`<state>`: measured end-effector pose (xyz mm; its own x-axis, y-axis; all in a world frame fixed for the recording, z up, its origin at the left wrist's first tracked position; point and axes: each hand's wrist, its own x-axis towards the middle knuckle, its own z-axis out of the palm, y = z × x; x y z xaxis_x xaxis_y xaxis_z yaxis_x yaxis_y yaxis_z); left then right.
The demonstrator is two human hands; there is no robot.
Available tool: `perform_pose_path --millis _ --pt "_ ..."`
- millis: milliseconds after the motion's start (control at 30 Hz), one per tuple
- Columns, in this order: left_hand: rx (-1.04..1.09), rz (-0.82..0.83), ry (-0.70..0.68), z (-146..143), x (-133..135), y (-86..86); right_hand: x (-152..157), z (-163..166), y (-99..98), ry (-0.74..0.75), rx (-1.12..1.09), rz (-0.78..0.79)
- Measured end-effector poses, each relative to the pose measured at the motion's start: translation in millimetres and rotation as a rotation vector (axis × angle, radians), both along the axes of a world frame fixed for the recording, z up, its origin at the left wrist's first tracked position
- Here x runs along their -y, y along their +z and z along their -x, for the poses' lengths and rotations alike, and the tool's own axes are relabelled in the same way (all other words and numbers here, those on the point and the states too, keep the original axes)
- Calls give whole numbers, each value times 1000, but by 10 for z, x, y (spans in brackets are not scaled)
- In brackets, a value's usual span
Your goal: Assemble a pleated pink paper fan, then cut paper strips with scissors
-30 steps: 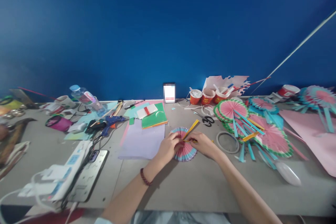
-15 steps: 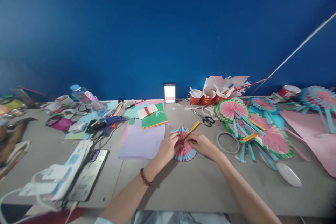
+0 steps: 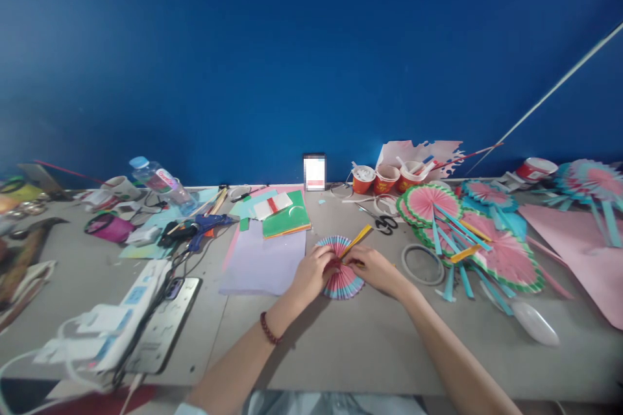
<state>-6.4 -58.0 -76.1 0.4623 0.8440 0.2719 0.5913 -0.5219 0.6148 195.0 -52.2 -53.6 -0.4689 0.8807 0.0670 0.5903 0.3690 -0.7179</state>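
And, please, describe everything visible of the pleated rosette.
The pleated rosette, apparently paper, is fanned round, pink with blue edging. It seems to lie on the table, right of the lilac sheet. The left hand touches it, partly hiding its middle; the right hand is at its right side. A yellow strip slants over its upper right.

A glue gun (image 3: 208, 228), scissors (image 3: 386, 225) and pleated paper fans (image 3: 343, 283) mark this as a craft workspace.

Blue-capped bottle (image 3: 164, 183); at blurred far left, perhaps a hammer (image 3: 28, 254)
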Motion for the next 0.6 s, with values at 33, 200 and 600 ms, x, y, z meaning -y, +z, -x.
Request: perform_pose_path --millis 33,200,600 --pt "-8 -6 -9 -3 3 1 5 0 10 2 2 6" --pt "-69 -55 -78 -17 5 -16 15 -17 42 34 -14 48" --pt "-57 -45 -80 -21 -9 -41 23 -52 135 28 -9 183"
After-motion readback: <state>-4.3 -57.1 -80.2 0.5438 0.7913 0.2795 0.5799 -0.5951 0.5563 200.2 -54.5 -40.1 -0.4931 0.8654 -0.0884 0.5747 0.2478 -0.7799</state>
